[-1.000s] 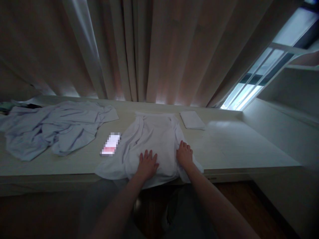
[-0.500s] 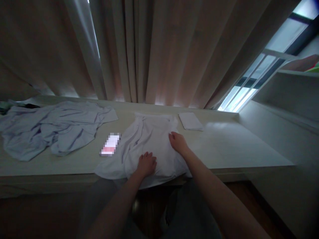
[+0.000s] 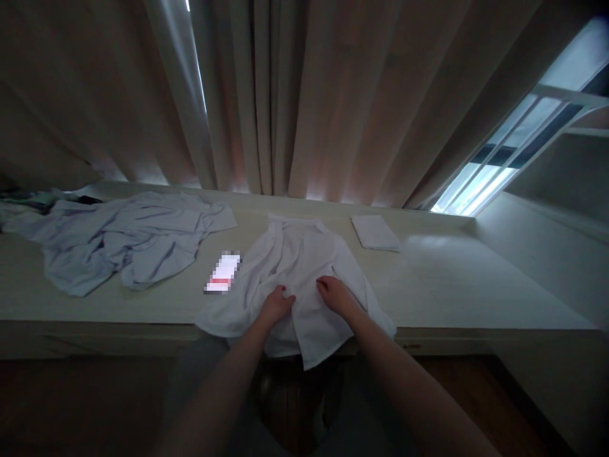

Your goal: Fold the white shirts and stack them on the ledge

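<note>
A white shirt (image 3: 309,254) lies spread on the pale countertop, narrow at its far end. Its wide lower part hangs over the front edge, with one hem corner pointing down. On the middle of the cloth rests my left hand (image 3: 277,306), thumb apart from the fingers, beside a long front edge of the fabric. A little to the right, my right hand (image 3: 334,294) is closed, its fingertips pinched at the shirt's surface. How much fabric is between those fingers is hidden. Just left of the shirt is a phone (image 3: 223,273) with a lit, pixelated screen.
Rumpled pale shirts (image 3: 143,235) lie on the countertop (image 3: 447,279) at the left. A folded white cloth (image 3: 375,233) sits at the back right. Behind the counter hang beige curtains (image 3: 347,114). A white side panel (image 3: 537,247) bounds the right end.
The shirt's right side has spread outward to the right, and a front edge now shows. My left hand shifted slightly upward; my right hand moved down, nearer the left. The view turned slightly left.
</note>
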The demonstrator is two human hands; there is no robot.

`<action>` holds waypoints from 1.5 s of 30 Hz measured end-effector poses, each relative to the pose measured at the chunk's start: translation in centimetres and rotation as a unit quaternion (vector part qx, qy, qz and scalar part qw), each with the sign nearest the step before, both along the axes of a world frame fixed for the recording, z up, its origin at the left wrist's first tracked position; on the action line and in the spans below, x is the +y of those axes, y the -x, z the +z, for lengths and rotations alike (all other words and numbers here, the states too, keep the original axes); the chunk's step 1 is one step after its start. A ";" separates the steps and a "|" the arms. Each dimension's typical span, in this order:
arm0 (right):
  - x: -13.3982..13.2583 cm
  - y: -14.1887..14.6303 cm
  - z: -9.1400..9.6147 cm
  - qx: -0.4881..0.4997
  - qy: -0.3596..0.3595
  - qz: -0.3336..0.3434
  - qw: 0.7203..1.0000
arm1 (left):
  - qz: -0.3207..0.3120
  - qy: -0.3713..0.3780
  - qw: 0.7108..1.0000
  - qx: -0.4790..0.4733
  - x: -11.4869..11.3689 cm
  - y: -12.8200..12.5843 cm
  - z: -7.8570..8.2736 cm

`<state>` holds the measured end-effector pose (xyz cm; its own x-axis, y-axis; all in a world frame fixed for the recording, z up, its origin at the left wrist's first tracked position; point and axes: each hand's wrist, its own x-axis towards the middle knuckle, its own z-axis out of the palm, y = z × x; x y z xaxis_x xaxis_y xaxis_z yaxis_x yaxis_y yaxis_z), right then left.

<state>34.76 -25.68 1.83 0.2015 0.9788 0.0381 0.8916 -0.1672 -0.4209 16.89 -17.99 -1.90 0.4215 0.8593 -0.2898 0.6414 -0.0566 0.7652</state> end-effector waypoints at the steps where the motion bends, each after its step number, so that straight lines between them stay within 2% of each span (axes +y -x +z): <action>1: -0.2 -1.0 -0.4 -0.034 0.007 -0.043 0.998 | -0.012 -0.022 1.000 0.012 -0.1 -0.2 0.0; 3: -1.1 -2.6 -1.2 -0.073 0.035 -0.098 0.992 | -0.036 -0.066 0.997 0.034 -0.3 -0.7 0.0; 5: -2.2 -3.7 -2.1 -0.078 0.059 -0.111 0.989 | -0.043 -0.087 0.994 0.041 -0.5 -1.1 0.1; 9: -4.0 -4.7 -3.1 -0.057 0.086 -0.105 0.989 | 0.005 -0.076 0.997 0.005 -0.5 -1.3 0.1; 13: -4.4 -5.2 -2.9 -0.027 0.100 -0.122 0.987 | 0.045 -0.066 0.997 -0.015 -0.2 -1.0 0.1; 18: -5.3 -5.7 -1.7 0.015 0.116 -0.127 0.985 | 0.070 -0.105 0.992 -0.002 0.3 0.0 0.4; 21: -6.8 -5.4 -1.1 0.095 0.214 -0.069 0.970 | 0.038 -0.120 0.991 0.048 0.7 0.9 0.5; 23: -7.7 -5.1 -1.1 0.163 0.320 -0.031 0.933 | -0.010 -0.121 0.990 0.076 0.7 1.3 0.3; 25: -8.0 -4.9 -1.3 0.199 0.372 -0.028 0.906 | -0.043 -0.123 0.987 0.091 0.6 1.5 0.0; 26: -7.9 -4.8 -1.3 0.196 0.367 -0.039 0.909 | -0.048 -0.125 0.986 0.095 0.5 1.5 -0.1; 30: -6.5 -4.4 -1.5 0.100 0.262 -0.093 0.955 | -0.043 -0.131 0.984 0.109 0.1 1.3 -0.3; 32: -5.9 -4.0 -1.6 0.066 0.242 -0.099 0.963 | -0.043 -0.130 0.984 0.110 0.0 1.2 -0.3; 37: -5.9 -3.3 -1.5 0.051 0.240 -0.070 0.967 | -0.058 -0.136 0.983 0.111 0.1 1.4 -0.2; 41: -6.7 -4.2 -1.0 0.087 0.303 -0.032 0.949 | -0.080 -0.138 0.978 0.137 0.7 1.9 -0.1; 43: -6.7 -4.9 -0.8 0.096 0.321 -0.035 0.942 | -0.089 -0.125 0.977 0.147 1.0 2.0 0.0; 45: -6.1 -5.4 -0.7 0.083 0.295 -0.067 0.950 | -0.089 -0.117 0.977 0.154 1.2 1.7 0.2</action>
<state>40.14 -31.74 1.10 0.2803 0.7857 -0.5514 0.7757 -0.5238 -0.3521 15.23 -16.77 -1.66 0.4946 0.8381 -0.2303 0.8030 -0.3393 0.4900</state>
